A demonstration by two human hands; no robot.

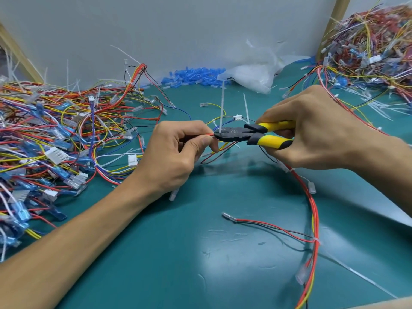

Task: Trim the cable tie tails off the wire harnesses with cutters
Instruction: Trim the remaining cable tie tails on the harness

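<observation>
A red-and-yellow wire harness (313, 210) loops over the green tabletop (178, 253) nearest the camera. Beyond it the left hand (176, 157) pinches its wires between thumb and fingers, just beside the cutters (238, 133), whose yellow handles the right hand (312, 130) grips with curled fingers. Marks on the cutter head are too small to read. The white cable tie tail (221, 108) stands upright at the jaws.

teal bench mat (174, 259), wire harness piles (51, 134)
</observation>
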